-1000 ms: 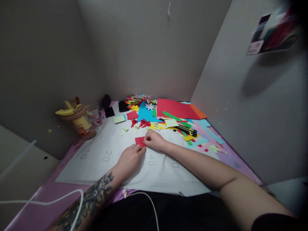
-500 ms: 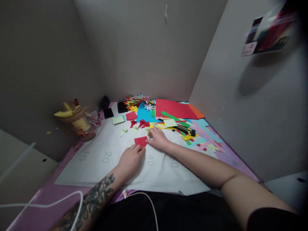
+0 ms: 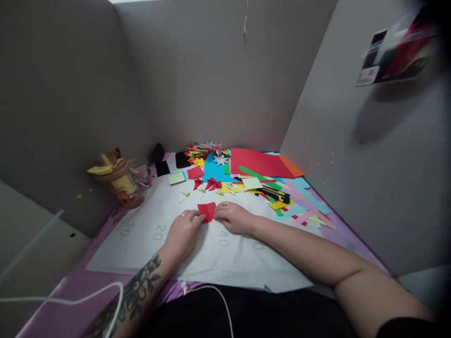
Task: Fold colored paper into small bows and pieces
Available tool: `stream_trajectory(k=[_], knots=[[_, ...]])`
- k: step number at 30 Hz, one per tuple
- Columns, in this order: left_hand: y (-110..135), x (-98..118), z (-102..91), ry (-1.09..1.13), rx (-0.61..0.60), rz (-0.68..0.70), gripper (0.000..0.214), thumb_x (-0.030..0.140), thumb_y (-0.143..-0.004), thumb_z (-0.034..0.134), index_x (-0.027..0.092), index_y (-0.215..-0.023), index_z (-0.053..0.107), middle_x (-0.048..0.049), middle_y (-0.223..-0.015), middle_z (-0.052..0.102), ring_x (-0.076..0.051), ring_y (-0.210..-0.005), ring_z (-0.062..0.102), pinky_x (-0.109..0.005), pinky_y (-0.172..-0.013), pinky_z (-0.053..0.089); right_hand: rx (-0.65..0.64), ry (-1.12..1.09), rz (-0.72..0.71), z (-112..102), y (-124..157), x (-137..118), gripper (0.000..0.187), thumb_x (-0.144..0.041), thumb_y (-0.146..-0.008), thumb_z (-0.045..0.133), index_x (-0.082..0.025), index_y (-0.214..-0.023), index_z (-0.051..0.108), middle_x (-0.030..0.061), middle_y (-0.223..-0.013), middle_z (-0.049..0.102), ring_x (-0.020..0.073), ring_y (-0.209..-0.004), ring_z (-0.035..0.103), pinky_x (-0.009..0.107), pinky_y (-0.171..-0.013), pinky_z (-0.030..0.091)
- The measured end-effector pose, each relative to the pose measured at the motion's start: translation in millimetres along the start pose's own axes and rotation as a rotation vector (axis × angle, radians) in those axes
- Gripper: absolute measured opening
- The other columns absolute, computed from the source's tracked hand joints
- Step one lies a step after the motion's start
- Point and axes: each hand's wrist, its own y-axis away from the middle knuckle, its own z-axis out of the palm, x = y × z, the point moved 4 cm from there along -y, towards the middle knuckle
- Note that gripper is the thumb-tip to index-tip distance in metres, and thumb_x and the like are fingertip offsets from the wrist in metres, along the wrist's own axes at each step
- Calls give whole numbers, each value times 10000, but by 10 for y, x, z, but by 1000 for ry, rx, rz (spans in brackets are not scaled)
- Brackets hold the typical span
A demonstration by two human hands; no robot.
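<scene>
A small red paper square (image 3: 206,211) with a crease down its middle is held between my two hands, just above or on the white sheet (image 3: 141,249). My left hand (image 3: 185,230) pinches its lower left edge between thumb and fingers. At its right edge, the closed fingers of my right hand (image 3: 234,217) grip the paper. Just beyond lie folded red paper pieces (image 3: 213,183) and folded pale green pieces (image 3: 201,192) in loose rows. A stack of pale green squares (image 3: 176,178) and another red square (image 3: 195,172) sit farther back.
Cut paper strips (image 3: 299,202) and a black and yellow utility knife (image 3: 275,193) lie at the right. Large red sheets (image 3: 259,163) and folded paper stars (image 3: 204,151) are at the back. A jar (image 3: 123,185) stands left; a white cable (image 3: 120,300) crosses my left forearm.
My right hand has drawn back toward me and now grips the red square's right edge. The red square has tilted, with its crease showing. The view has shifted slightly.
</scene>
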Motion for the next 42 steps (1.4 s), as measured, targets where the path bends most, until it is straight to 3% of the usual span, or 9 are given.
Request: stream_trajectory(k=[4, 11, 17, 23, 30, 42], knots=[[-66, -85, -58, -24, 42, 45, 293, 131, -832, 471, 247, -1051, 627, -58, -1046, 599, -228, -949, 506, -347, -768, 432, -10, -8, -12, -7, -9, -13, 266, -99, -800, 462, -167, -970, 655, 94, -999, 665, 181, -926, 593, 335, -834, 490], [-186, -87, -59, 55, -14, 129, 172, 203, -844, 516, 237, -896, 677, -59, -895, 634, -213, -913, 510, -333, -761, 395, -42, 20, -68, 64, -1, 8, 290, -124, -837, 452, -179, -1043, 648, 82, -1055, 662, 179, -1001, 578, 340, -879, 476], [-400, -251, -17, 340, -174, 176, 171, 212, -824, 508, 185, -833, 676, -54, -818, 641, -165, -788, 547, -273, -734, 397, -86, 101, -142, 73, 1, -23, 257, -173, -858, 484, -188, -1057, 645, 97, -1019, 667, 202, -946, 571, 370, -820, 469], [-578, -384, 142, 560, -368, 109, 184, 241, -771, 499, 160, -730, 659, -18, -732, 627, -125, -652, 525, -214, -613, 379, -55, 0, -127, 46, 40, -29, 251, -126, -845, 468, -173, -1005, 656, 97, -1036, 660, 181, -967, 573, 334, -844, 478], [-574, -333, 212, 461, -239, 18, 171, 202, -734, 457, 158, -664, 607, -19, -679, 598, -129, -626, 494, -223, -592, 351, -65, -69, -67, 37, 47, -10, 257, -92, -812, 476, -180, -990, 640, 87, -1036, 649, 172, -971, 576, 326, -855, 480], [-556, -306, 210, 422, -211, -30, 162, 219, -716, 467, 160, -673, 611, -27, -694, 602, -135, -627, 500, -224, -579, 352, -87, -51, -53, 26, 28, -16, 294, -119, -834, 445, -166, -1080, 599, 93, -1015, 642, 176, -939, 559, 329, -840, 466]])
